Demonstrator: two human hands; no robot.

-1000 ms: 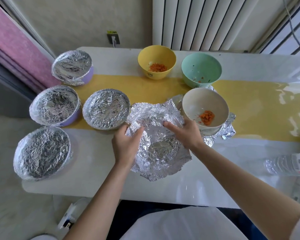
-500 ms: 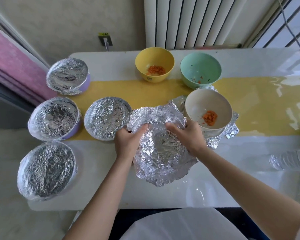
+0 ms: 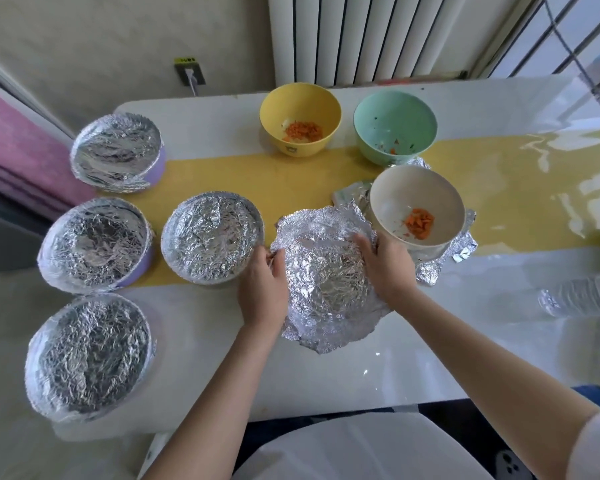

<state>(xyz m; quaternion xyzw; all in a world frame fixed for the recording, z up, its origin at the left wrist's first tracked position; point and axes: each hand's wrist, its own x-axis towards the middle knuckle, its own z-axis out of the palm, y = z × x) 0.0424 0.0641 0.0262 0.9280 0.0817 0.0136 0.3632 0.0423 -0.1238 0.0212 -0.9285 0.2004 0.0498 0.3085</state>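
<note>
A crumpled, bowl-shaped sheet of aluminium foil [image 3: 326, 282] lies on the white table [image 3: 326, 375] in front of me. My left hand [image 3: 262, 289] grips its left edge, fingers curled over the rim. My right hand [image 3: 387, 265] holds its upper right edge, fingers reaching inside the foil. Just right of the foil stands a cream bowl [image 3: 416, 209] with orange carrot bits, sitting on another foil sheet [image 3: 459, 249].
Several foil-covered bowls stand at the left, the nearest one [image 3: 212, 242] touching distance from my left hand. A yellow bowl [image 3: 300, 119] with carrot and a green bowl [image 3: 395, 126] stand at the back. A plastic bottle [image 3: 582, 296] lies at the right edge.
Both hands stayed on the foil sheet and shifted slightly; the left hand slid lower on the left edge, and the foil flattened a little. The camera moved closer.
</note>
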